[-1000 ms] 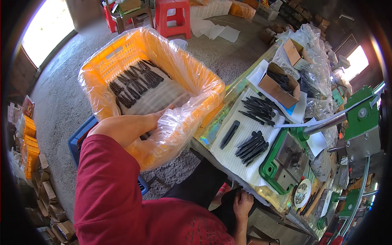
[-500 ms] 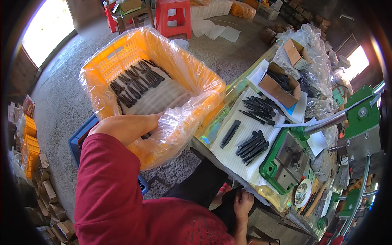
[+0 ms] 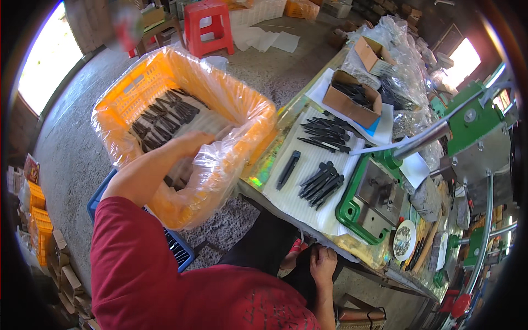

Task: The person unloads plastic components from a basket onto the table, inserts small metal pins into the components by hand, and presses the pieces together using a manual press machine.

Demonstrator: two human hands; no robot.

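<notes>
My left hand (image 3: 197, 143) reaches into an orange plastic crate (image 3: 124, 98) lined with clear plastic film. It lies over a white foam sheet (image 3: 206, 118), beside rows of slim black pen-like pieces (image 3: 165, 116). Film and the angle of the hand hide its fingers, so I cannot tell what they hold. My right hand (image 3: 323, 264) rests on my dark trouser leg below the bench edge, its fingers curled in and no object visible in it.
On the bench, white foam (image 3: 269, 190) carries more black pieces (image 3: 322, 184). Nearby stand an open cardboard box (image 3: 352, 113), a green hand press (image 3: 366, 203) and a small white dish (image 3: 404, 240). A red stool (image 3: 209, 27) stands beyond the crate; a blue crate (image 3: 179, 250) sits below it.
The view has shifted, moving the crate and bench leftward in the picture. My left hand has risen and shows more above the film. My right hand stays on my leg.
</notes>
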